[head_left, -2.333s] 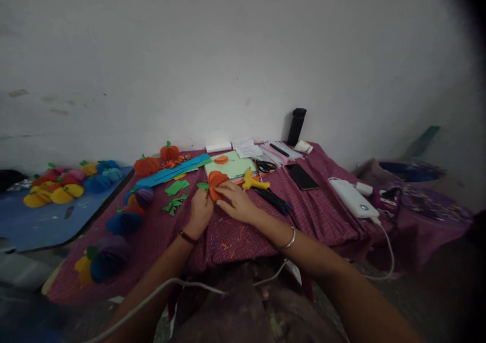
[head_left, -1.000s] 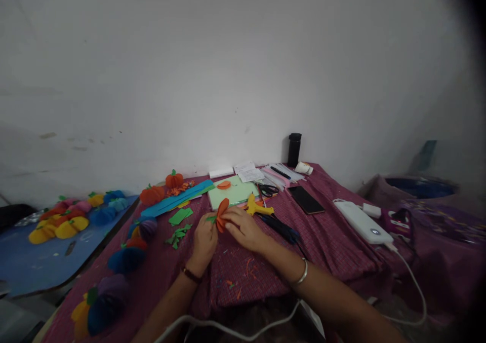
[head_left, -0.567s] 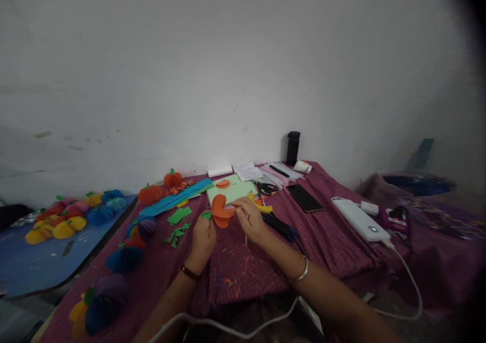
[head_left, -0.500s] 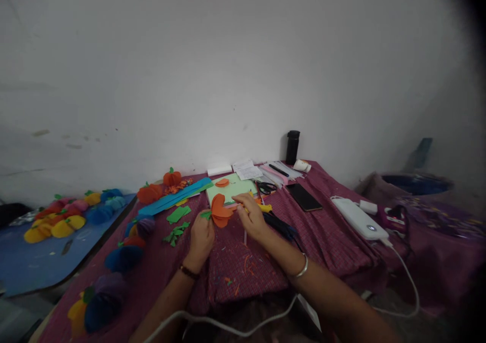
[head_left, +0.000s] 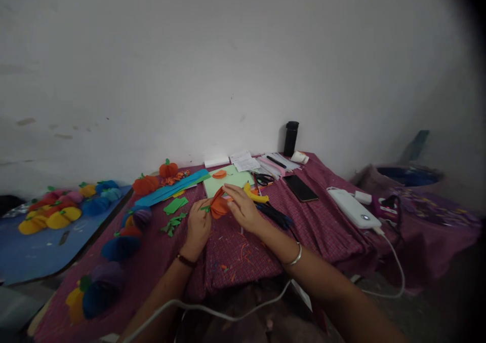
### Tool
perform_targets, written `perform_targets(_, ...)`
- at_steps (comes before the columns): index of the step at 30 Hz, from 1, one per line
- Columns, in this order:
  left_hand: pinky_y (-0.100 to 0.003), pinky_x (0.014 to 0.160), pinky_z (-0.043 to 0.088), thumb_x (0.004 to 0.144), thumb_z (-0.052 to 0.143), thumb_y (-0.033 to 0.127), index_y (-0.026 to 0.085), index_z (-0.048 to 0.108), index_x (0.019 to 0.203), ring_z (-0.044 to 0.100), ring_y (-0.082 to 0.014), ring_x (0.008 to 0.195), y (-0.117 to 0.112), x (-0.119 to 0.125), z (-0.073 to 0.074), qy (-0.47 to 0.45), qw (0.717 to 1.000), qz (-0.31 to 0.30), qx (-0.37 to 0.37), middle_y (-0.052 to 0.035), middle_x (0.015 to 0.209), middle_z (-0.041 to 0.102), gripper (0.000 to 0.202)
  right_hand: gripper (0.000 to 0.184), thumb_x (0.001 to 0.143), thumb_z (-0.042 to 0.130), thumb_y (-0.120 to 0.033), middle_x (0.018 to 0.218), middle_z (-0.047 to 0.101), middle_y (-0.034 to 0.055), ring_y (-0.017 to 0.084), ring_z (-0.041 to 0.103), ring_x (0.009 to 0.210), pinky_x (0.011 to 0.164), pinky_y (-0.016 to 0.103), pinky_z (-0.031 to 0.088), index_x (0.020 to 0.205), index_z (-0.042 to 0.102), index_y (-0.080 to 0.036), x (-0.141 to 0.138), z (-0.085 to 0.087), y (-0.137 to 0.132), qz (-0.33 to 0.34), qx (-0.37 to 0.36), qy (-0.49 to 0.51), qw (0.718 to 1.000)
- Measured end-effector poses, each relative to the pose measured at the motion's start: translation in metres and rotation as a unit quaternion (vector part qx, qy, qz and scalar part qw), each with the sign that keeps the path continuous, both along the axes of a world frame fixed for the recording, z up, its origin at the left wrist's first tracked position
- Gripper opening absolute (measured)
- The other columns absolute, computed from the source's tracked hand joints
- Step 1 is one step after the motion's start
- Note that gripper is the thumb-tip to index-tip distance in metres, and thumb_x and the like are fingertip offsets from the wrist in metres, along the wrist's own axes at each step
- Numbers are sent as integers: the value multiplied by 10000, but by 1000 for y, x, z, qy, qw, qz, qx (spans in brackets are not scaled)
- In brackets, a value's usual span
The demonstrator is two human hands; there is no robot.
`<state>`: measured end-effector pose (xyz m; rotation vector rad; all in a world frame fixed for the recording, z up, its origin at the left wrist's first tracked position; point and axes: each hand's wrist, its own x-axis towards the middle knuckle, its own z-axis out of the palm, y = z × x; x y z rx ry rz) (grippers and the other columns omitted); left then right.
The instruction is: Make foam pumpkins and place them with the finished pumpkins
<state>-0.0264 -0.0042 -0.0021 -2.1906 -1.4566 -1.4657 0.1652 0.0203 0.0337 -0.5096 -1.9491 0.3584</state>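
An orange paper pumpkin point(head_left: 218, 206) with a small green leaf sits between my two hands, just above the maroon cloth. My left hand point(head_left: 198, 226) pinches its left side, fingers closed on it. My right hand point(head_left: 241, 208) lies over its right side, fingers pressed on the folded orange paper. A yellow glue gun point(head_left: 255, 194) rests just beyond my right hand. Green paper scraps point(head_left: 172, 214) lie to the left of my left hand.
A green pad point(head_left: 227, 177), scissors point(head_left: 262, 179), a phone point(head_left: 300, 187), a black bottle point(head_left: 290, 138) and a white power bank point(head_left: 353, 208) with its cable lie on the table point(head_left: 326, 231). Finished paper pumpkins point(head_left: 114, 241) line the left edge; more pumpkins point(head_left: 56, 211) sit on a blue board point(head_left: 30, 246).
The orange paper fan, spread open half a second ago, is now folded closer together. My right hand has come back from the green pad onto the pumpkin. The camera tilted slightly.
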Motion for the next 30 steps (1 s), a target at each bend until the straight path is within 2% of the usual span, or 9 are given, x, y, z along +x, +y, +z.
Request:
perform_targets(4, -387, 885, 472, 897, 387, 156, 163, 652, 974, 589, -220, 973, -1, 3, 3, -58, 998, 25, -10, -103, 1000, 672, 276, 356, 956, 418, -275, 1360, 496, 131, 213, 467, 1249, 1055, 423, 380, 1272, 562, -196, 0, 1, -1, -11, 4, 9, 1000)
perform_targets(8, -340, 790, 491, 904, 390, 162, 168, 625, 907, 603, -197, 871, -3, 5, 6, -88, 995, 40, -15, -81, 911, 668, 236, 261, 957, 419, -274, 1143, 618, 106, 205, 552, 1093, 968, 407, 430, 1010, 662, -195, -1, 0, -2, 12, 8, -5, 1000)
perform_targets(10, -329, 772, 491, 896, 391, 145, 166, 619, 911, 600, -192, 855, -4, 6, 7, -73, 997, 36, -12, -77, 905, 665, 229, 250, 961, 413, -277, 1075, 643, 96, 199, 569, 1049, 943, 396, 441, 1002, 644, -190, -2, -1, -2, 37, -1, -16, 999)
perform_targets(14, -349, 816, 484, 899, 378, 129, 151, 625, 965, 590, -207, 907, -8, 7, 9, 9, 1000, 15, 4, -95, 952, 669, 256, 264, 964, 417, -308, 1093, 640, 98, 198, 565, 1049, 940, 386, 440, 1109, 598, -181, -5, -4, 0, 70, -16, -33, 997)
perform_targets(18, -390, 862, 468, 891, 369, 108, 155, 611, 1114, 570, -233, 966, -12, 6, 8, 91, 995, 24, 19, -105, 1037, 666, 332, 271, 969, 406, -332, 1006, 631, 87, 195, 560, 1000, 903, 367, 449, 1000, 627, -177, -8, -6, 0, 98, -12, -57, 993)
perform_targets(22, -402, 869, 466, 875, 366, 86, 160, 613, 1115, 567, -238, 969, -11, 4, 7, 102, 994, 31, 16, -103, 1031, 665, 352, 260, 966, 412, -320, 1019, 617, 87, 193, 551, 1011, 904, 358, 448, 985, 624, -172, -9, -7, 0, 107, -12, -61, 992)
perform_targets(24, -401, 875, 466, 880, 364, 91, 155, 610, 1099, 569, -236, 977, -9, 4, 8, 80, 996, 31, 15, -106, 1028, 662, 335, 251, 966, 408, -295, 996, 625, 82, 187, 561, 982, 886, 346, 451, 962, 628, -174, -9, -6, -1, 96, -13, -47, 994)
perform_targets(27, -401, 885, 467, 893, 372, 115, 155, 611, 1070, 571, -233, 983, -7, 4, 9, 50, 998, 27, 22, -109, 1024, 660, 301, 252, 963, 393, -253, 907, 630, 67, 177, 575, 888, 824, 330, 458, 933, 631, -176, -7, -5, 0, 36, -18, 26, 999)
perform_targets(30, -411, 892, 465, 896, 385, 132, 161, 622, 1034, 577, -235, 973, -7, 3, 10, 46, 998, 28, 20, -107, 1016, 663, 276, 248, 948, 415, -249, 925, 630, 68, 183, 578, 883, 817, 335, 461, 1082, 613, -182, -3, -5, 2, -16, -32, 81, 996)
